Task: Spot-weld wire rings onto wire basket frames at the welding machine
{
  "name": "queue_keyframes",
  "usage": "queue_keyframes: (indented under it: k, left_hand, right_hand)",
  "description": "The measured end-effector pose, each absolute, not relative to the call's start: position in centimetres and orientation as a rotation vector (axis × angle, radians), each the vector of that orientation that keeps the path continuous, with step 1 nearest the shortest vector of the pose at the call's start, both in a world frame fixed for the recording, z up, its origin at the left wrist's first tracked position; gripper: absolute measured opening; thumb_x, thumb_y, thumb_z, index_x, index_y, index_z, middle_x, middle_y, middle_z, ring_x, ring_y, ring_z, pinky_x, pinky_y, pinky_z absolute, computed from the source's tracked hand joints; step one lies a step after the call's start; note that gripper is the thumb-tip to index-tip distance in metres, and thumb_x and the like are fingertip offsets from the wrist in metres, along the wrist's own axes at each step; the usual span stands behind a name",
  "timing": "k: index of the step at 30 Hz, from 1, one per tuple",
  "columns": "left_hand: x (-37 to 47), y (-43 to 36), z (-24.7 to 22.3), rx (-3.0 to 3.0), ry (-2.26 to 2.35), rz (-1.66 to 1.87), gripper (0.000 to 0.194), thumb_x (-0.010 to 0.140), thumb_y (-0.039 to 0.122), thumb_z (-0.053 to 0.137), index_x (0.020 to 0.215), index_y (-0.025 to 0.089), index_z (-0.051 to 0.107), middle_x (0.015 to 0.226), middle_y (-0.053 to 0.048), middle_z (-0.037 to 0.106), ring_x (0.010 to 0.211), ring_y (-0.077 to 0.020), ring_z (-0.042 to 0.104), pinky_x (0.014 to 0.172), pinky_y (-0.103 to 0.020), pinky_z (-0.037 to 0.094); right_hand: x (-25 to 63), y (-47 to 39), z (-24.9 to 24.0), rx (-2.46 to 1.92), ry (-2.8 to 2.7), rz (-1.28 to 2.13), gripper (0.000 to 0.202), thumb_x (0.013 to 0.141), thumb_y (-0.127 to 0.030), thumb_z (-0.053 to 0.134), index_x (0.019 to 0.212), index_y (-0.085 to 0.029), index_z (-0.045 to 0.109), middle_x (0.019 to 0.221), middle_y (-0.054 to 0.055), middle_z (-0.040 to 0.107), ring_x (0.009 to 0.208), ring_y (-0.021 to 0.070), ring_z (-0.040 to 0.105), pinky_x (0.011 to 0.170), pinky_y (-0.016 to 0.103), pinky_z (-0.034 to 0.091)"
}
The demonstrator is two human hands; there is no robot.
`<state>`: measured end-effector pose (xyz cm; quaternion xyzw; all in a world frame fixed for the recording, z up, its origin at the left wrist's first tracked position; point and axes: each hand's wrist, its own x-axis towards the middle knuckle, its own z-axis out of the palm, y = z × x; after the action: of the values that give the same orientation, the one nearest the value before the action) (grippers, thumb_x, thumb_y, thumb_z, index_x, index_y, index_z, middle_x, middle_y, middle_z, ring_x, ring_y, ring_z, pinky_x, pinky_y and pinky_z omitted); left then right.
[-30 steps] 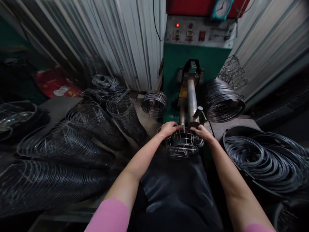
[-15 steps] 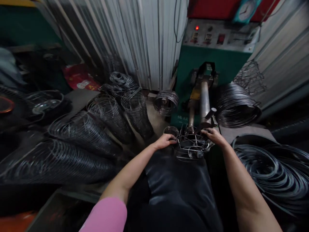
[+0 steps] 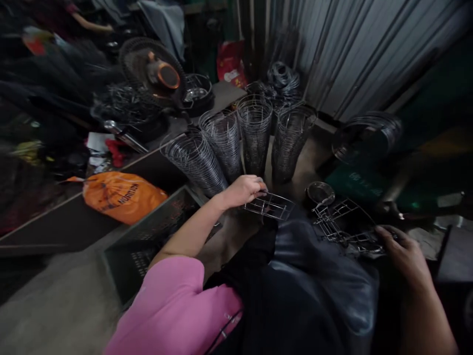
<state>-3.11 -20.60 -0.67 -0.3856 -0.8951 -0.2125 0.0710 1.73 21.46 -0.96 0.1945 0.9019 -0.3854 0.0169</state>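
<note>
My left hand is closed, pinching the near-left end of a small wire frame with crossing bars. The frame hangs just above my dark apron, close to the stacks of wire rings. At the right, my right hand lies in shadow at the edge of a cluster of wire frames. Its fingers are curled at the wire, but what they hold is too dark to make out. A small round metal bowl stands just behind that cluster.
Tall stacks of wire rings stand ahead. To the left are a green plastic crate, an orange bag and a fan. A wire coil sits beside the dark green machine. Part of another person shows at the far upper left.
The view has swung left. My left hand has moved left, away from the machine, with the wire frame in it. My right hand stays by the cluster of wire frames.
</note>
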Motion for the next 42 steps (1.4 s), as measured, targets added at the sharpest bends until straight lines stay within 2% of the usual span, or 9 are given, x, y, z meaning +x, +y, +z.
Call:
queue_keyframes:
  k: [11, 16, 20, 26, 29, 33, 37, 40, 42]
  left_hand:
    - [-8.0, -25.8, -18.4, -0.245, -3.254, -0.724, 0.013, 0.084, 0.015, 0.051, 0.087, 0.011, 0.063, 0.090, -0.008, 0.063, 0.091, -0.0182, 0.057, 0.086, -0.031, 0.044]
    - [-7.7, -25.3, -23.2, 0.004, -3.428, -0.873, 0.022, 0.087, 0.027, 0.053, 0.102, 0.012, 0.057, 0.108, -0.008, 0.058, 0.098, -0.0189, 0.056, 0.085, -0.040, 0.047]
    - [-3.8, -22.5, -25.7, 0.111, -3.561, -1.139, 0.028, 0.086, 0.032, 0.055, 0.106, 0.013, 0.056, 0.106, -0.008, 0.059, 0.093, -0.0184, 0.059, 0.081, -0.039, 0.050]
    - [-2.4, -16.2, -22.1, 0.017, -3.314, -1.460, 0.032, 0.089, 0.030, 0.048, 0.114, 0.014, 0.056, 0.113, -0.010, 0.062, 0.106, -0.0208, 0.057, 0.094, -0.037, 0.044]
    - [-2.4, -11.8, -16.7, -0.330, -2.964, -1.683, 0.046, 0.093, 0.039, 0.034, 0.134, 0.018, 0.038, 0.133, -0.009, 0.049, 0.121, -0.0184, 0.047, 0.102, -0.032, 0.037]
    - [-0.5, -6.5, -10.7, -0.823, -2.332, -2.215, 0.058, 0.091, 0.052, 0.024, 0.138, 0.019, 0.031, 0.143, -0.009, 0.035, 0.131, -0.0210, 0.033, 0.110, -0.038, 0.026]
    - [0.7, -2.2, -9.7, -1.017, -2.591, -2.444, 0.062, 0.088, 0.055, 0.033, 0.135, 0.014, 0.034, 0.132, -0.014, 0.049, 0.122, -0.0220, 0.046, 0.104, -0.038, 0.035]
    - [1.7, 0.0, -10.1, -1.138, -2.913, -2.132, 0.066, 0.082, 0.054, 0.045, 0.132, 0.013, 0.038, 0.121, -0.013, 0.058, 0.114, -0.0232, 0.053, 0.099, -0.038, 0.040]
    - [2.5, 0.4, -10.0, -1.217, -3.018, -1.773, 0.064, 0.080, 0.051, 0.049, 0.133, 0.015, 0.039, 0.114, -0.010, 0.062, 0.109, -0.0231, 0.056, 0.097, -0.039, 0.041]
  right_hand:
    - [0.0, 19.5, -1.1, 0.726, 2.790, -1.066, 0.045, 0.049, -0.059, 0.058, 0.076, -0.023, 0.063, 0.081, 0.006, 0.067, 0.092, 0.0332, 0.060, 0.082, 0.041, 0.045]
    - [-0.2, 18.1, -0.6, 0.826, 2.762, -1.067, 0.044, 0.047, -0.057, 0.060, 0.076, -0.024, 0.063, 0.084, 0.006, 0.068, 0.098, 0.0331, 0.058, 0.087, 0.041, 0.044]
    - [0.7, 17.6, -0.8, 0.809, 2.731, -1.116, 0.045, 0.049, -0.057, 0.061, 0.079, -0.023, 0.063, 0.087, 0.005, 0.068, 0.094, 0.0313, 0.060, 0.078, 0.038, 0.049]
    - [4.4, 19.2, 0.7, 0.738, 2.715, -1.397, 0.039, 0.050, -0.051, 0.068, 0.076, -0.022, 0.064, 0.082, 0.003, 0.067, 0.074, 0.0238, 0.061, 0.055, 0.027, 0.048]
    - [7.6, 19.7, 0.5, 0.931, 2.550, -1.800, 0.039, 0.050, -0.052, 0.071, 0.070, -0.020, 0.059, 0.064, 0.000, 0.060, 0.054, 0.0147, 0.054, 0.043, 0.021, 0.040]
    - [12.2, 19.5, -4.0, 1.109, 2.151, -2.126, 0.038, 0.058, -0.056, 0.063, 0.068, -0.020, 0.055, 0.051, -0.004, 0.048, 0.037, 0.0081, 0.036, 0.034, 0.019, 0.028]
    - [15.3, 21.0, -9.3, 1.148, 2.269, -1.746, 0.022, 0.065, -0.040, 0.061, 0.060, -0.018, 0.059, 0.057, 0.002, 0.060, 0.053, 0.0162, 0.054, 0.053, 0.026, 0.044]
    - [16.0, 24.5, -9.6, 1.211, 2.521, -1.483, 0.015, 0.069, -0.030, 0.060, 0.062, -0.018, 0.064, 0.068, 0.005, 0.067, 0.072, 0.0224, 0.061, 0.069, 0.029, 0.047]
    - [15.6, 28.2, -8.0, 1.349, 2.707, -1.311, 0.019, 0.077, -0.029, 0.054, 0.078, -0.018, 0.068, 0.084, 0.006, 0.069, 0.086, 0.0231, 0.061, 0.078, 0.029, 0.046]
